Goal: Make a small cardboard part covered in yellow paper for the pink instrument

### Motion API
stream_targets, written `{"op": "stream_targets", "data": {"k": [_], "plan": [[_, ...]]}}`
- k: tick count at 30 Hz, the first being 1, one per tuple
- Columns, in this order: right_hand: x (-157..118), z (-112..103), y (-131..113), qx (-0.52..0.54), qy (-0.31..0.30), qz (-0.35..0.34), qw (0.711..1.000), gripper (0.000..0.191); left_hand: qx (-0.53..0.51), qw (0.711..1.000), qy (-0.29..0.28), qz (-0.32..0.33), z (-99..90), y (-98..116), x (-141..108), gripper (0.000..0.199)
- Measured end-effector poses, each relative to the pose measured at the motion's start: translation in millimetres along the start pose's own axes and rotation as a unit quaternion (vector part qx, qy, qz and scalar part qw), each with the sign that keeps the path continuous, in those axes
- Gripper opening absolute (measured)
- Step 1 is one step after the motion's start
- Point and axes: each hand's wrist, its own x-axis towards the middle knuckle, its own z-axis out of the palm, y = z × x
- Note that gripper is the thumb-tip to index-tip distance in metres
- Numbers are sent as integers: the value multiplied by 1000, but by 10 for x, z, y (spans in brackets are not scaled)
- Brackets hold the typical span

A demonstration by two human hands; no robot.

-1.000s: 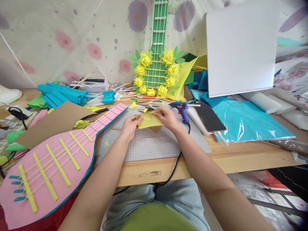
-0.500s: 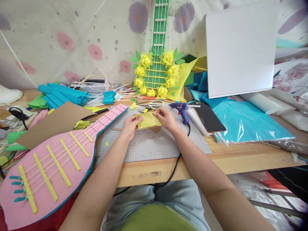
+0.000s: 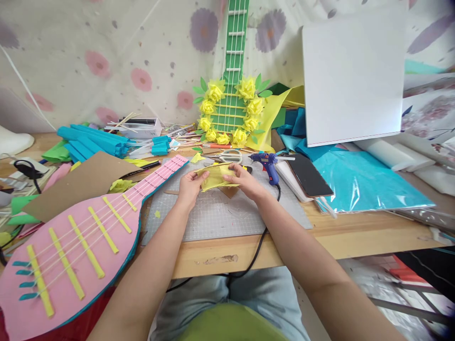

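Between my hands, a little above the grey cutting mat (image 3: 213,222), is a thin piece of yellow paper (image 3: 217,176). My left hand (image 3: 192,187) pinches its left end between thumb and fingers. At the right end, my right hand (image 3: 242,180) grips it with the thumb on top. Beneath the paper lies a small brown cardboard scrap (image 3: 229,191), partly hidden. Just beyond my hands are scissors (image 3: 229,155), and a blue glue gun (image 3: 268,166) rests to the right of my right hand.
On the left lies a pink paper lute (image 3: 85,237) with yellow strips. A green one with yellow paper flowers (image 3: 229,109) leans at the back. A phone (image 3: 310,175), a white board (image 3: 355,85) and blue wrapped paper (image 3: 369,180) occupy the right. The glue gun's cord (image 3: 261,241) crosses the table edge.
My right thumb has moved inward and down across the yellow paper. The paper now bows slightly between my hands, and both hands still hold it.
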Motion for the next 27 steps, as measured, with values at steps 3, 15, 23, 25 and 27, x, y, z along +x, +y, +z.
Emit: {"op": "stream_targets", "data": {"k": [3,15,23,25,27], "plan": [[-8,17,5,39,-17,18,999,48,12,1000,-10,5,2,24,-24,45],[14,-46,-8,94,2,76,993,50,82,992,-91,-30,-49,-43,-13,48],[40,-104,12,81,11,109,991,43,90,994,-62,28,-11,-55,-2,47],[53,-124,32,68,22,120,990,43,98,992,-61,41,-19,-71,3,44],[62,-142,40,72,34,115,990,42,118,990,-59,58,-32,-90,12,40]]}}
